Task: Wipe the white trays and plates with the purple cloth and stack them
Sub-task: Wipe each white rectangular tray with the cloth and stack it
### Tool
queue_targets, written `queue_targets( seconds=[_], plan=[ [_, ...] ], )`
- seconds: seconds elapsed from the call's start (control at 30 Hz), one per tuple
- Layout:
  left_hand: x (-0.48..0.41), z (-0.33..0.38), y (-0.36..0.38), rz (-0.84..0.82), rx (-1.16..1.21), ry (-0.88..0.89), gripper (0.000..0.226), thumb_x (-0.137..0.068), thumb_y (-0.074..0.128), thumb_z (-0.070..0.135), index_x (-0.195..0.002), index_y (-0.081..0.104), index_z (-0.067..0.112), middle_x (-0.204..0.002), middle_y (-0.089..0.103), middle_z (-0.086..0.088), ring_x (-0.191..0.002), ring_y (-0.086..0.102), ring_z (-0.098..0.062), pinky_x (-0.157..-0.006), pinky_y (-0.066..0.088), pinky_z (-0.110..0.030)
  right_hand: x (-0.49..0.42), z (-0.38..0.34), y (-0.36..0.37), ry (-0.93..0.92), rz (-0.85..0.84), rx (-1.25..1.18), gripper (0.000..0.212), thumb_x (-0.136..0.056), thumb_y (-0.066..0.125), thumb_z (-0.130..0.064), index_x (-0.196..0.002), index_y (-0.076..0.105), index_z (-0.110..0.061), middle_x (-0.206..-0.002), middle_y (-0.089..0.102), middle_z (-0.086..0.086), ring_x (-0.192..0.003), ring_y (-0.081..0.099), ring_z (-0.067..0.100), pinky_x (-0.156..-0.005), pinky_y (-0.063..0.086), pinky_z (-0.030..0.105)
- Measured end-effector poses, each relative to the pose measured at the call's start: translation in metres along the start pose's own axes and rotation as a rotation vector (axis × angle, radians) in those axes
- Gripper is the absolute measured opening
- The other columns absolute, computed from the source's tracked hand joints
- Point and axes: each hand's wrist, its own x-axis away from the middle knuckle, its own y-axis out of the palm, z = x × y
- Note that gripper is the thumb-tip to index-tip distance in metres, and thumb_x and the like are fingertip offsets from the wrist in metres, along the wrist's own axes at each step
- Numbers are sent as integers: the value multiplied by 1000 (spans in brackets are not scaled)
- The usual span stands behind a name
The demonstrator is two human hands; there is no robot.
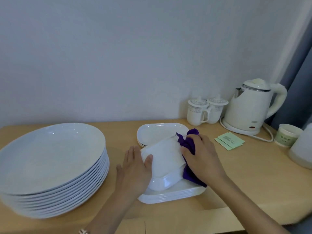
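Note:
A white tray [166, 157] is held tilted, its underside facing up, above a stack of several white trays [172, 195] near the table's front. My left hand [136, 168] grips its left edge, thumb on top. My right hand [200, 156] presses the purple cloth [187, 144] against the tray's right edge; part of the cloth hangs below the hand. Behind them lies a short stack of white oval dishes [157, 132]. A tall stack of several round white plates [50, 166] stands at the left.
On the wooden table [253, 174], two lidded mugs [204, 110] and a white electric kettle [251, 107] with its cord stand at the back right. Green sachets [229, 141], a paper cup [287, 135] and a translucent container [302, 149] are further right.

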Motion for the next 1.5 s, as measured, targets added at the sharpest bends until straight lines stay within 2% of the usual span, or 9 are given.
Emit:
queue_targets(
  seconds=[0.23, 0.53, 0.67, 0.8, 0.93, 1.07, 1.2, 1.37, 1.5],
  plan=[
    [1, 0, -1, 61, 70, 1, 68, -99, 24, 49, -151, -5, 15, -160, 5, 3, -145, 16, -20, -114, 18, -43, 21, -42, 28, -199, -93, 13, 39, -99, 41, -36, -135, 42, -22, -140, 32, -2, -132, 20, 15, -108, 17, 22],
    [21, 4, 3, 23, -294, 224, 72, -92, 2, 54, -152, -6, 15, -160, -13, 3, -146, -10, -8, -117, 3, -44, -18, -19, 20, -54, -49, -17, 33, -97, 44, -30, -128, 46, -18, -137, 39, 2, -128, 30, 20, -106, 28, 28],
    [35, -10, 20, 150, -371, 329, 68, -84, 25, 50, -129, 58, 11, -135, 56, -10, -122, 56, -18, -86, 51, -45, -32, -13, 22, -28, -50, 6, 34, -98, 43, -31, -130, 47, -17, -138, 42, 4, -126, 35, 23, -105, 29, 29],
    [32, -18, 30, 353, -364, 475, 62, -100, 5, 37, -114, 62, 15, -115, 70, -4, -113, 57, -16, -79, 55, -40, -36, -18, 25, -83, -2, 45, 32, -100, 41, -32, -127, 49, -17, -136, 44, 2, -125, 35, 20, -102, 26, 24],
    [27, 1, 25, 375, -379, 545, 44, -83, 44, 41, -83, 76, 11, -87, 73, -3, -81, 71, -17, -60, 56, -30, -15, -25, 23, -204, 5, 35, 30, -99, 40, -33, -125, 50, -20, -130, 46, -2, -122, 35, 15, -100, 27, 20],
    [29, 18, 31, 333, -415, 489, 44, -55, 85, 29, -90, 73, 3, -80, 71, -7, -73, 69, -19, -50, 51, -27, 12, -19, 22, -296, 34, 95, 33, -99, 41, -33, -129, 48, -22, -133, 42, -5, -126, 32, 12, -103, 21, 16],
    [40, 24, 29, 389, -322, 589, 44, -83, 41, 37, -87, 74, 9, -77, 71, -2, -71, 68, -15, -63, 48, -26, -3, -1, 10, -247, -27, 36, 35, -94, 51, -34, -128, 50, -27, -133, 43, -10, -124, 34, 8, -94, 26, 13],
    [17, 11, 3, 512, -9, 744, 29, -80, 45, 27, -85, 73, 22, -72, 68, 12, -62, 59, -7, -69, 39, -19, -27, 9, -4, -331, -206, 77, 37, -93, 54, -36, -129, 49, -30, -134, 43, -14, -123, 38, 6, -94, 29, 16],
    [-21, 2, -17, 451, -115, 536, 42, -86, 39, 35, -113, 65, 17, -117, 63, -1, -104, 62, -21, -91, 47, -36, -32, 9, -9, -447, -274, 102, 35, -94, 55, -32, -128, 52, -28, -133, 44, -14, -119, 39, 3, -90, 26, 7]
  ],
)
